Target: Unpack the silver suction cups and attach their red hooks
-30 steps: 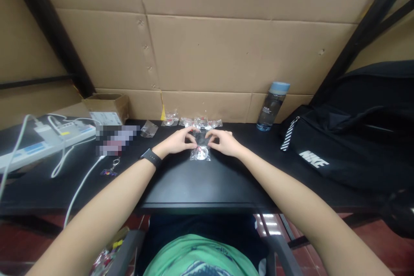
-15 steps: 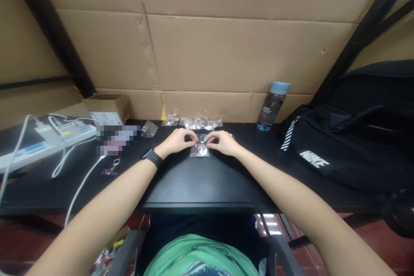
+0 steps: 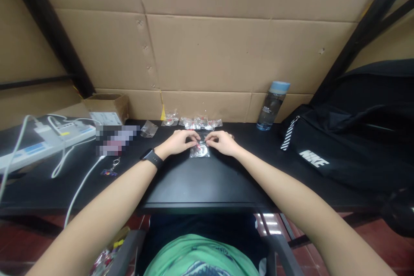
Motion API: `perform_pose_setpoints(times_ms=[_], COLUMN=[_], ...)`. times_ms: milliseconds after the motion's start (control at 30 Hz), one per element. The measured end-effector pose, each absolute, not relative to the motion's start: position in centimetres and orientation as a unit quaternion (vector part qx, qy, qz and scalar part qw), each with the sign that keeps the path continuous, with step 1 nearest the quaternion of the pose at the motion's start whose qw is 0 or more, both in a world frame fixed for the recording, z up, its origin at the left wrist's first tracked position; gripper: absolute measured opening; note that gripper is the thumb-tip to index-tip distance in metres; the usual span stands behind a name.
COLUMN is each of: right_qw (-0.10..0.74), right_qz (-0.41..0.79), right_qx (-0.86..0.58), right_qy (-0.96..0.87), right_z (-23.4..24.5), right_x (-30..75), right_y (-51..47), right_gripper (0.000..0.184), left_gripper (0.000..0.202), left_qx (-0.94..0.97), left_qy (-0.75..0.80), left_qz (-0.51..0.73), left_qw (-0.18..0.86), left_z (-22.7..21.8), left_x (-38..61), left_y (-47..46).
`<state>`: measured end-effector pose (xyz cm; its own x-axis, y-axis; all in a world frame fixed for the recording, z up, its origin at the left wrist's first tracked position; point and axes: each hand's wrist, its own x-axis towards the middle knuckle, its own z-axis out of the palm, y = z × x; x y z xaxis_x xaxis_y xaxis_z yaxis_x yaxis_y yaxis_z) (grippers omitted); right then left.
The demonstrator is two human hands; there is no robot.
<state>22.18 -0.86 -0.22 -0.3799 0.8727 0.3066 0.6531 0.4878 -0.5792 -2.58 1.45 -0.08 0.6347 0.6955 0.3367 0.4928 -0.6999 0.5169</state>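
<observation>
The person's left hand (image 3: 181, 142) and right hand (image 3: 224, 143) each pinch the upper part of a clear packet (image 3: 203, 152) between thumb and fingers. The packet, with a shiny round item inside, is at the middle of the black tabletop (image 3: 207, 185), in front of more packets (image 3: 198, 123).

Upper portion of the clear packet (image 3: 194, 153) is partly covered by both hands' fingers (image 3: 193, 143); grip on its film is not determinable. The silvery item (image 3: 202, 151) inside is too small to identify. Pixelation masks an object (image 3: 118, 139) at left. The black bag (image 3: 349, 142) exceeds the right edge, the power strip (image 3: 53, 139) the left.
</observation>
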Motion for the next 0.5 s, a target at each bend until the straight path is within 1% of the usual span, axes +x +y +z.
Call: perform_pose_setpoints(times_ms=[133,267,333,433,500], right_qw=[0.3,0.299,0.304,0.317,0.325], right_qz=[0.209,0.223,0.204,0.14,0.105], right_qx=[-0.472,-0.44,-0.439,-0.456,-0.465], right_qy=[-0.802,-0.817,-0.821,-0.82,-0.817], right_z=[-0.2,0.0,0.1,0.2,0.2], right_x=[22.2,22.4,22.5,22.4,22.2], right_y=[-0.9,-0.9,-0.9,-0.8,-0.9], right_gripper=[0.016,0.025,0.023,0.018,0.019], left_gripper=[0.024,0.026,0.026,0.023,0.023], left_qx=[0.873,0.852,0.837,0.823,0.822], left_qy=[0.334,0.342,0.36,0.386,0.381], left_qz=[0.285,0.305,0.31,0.323,0.329], left_qw=[0.212,0.255,0.271,0.264,0.265], left_z=[-0.2,-0.6,-0.8,-1.1,-1.2], left_x=[-2.5,-2.3,-2.1,-2.0,-2.0], left_y=[1.5,1.8,2.0,2.2,2.4])
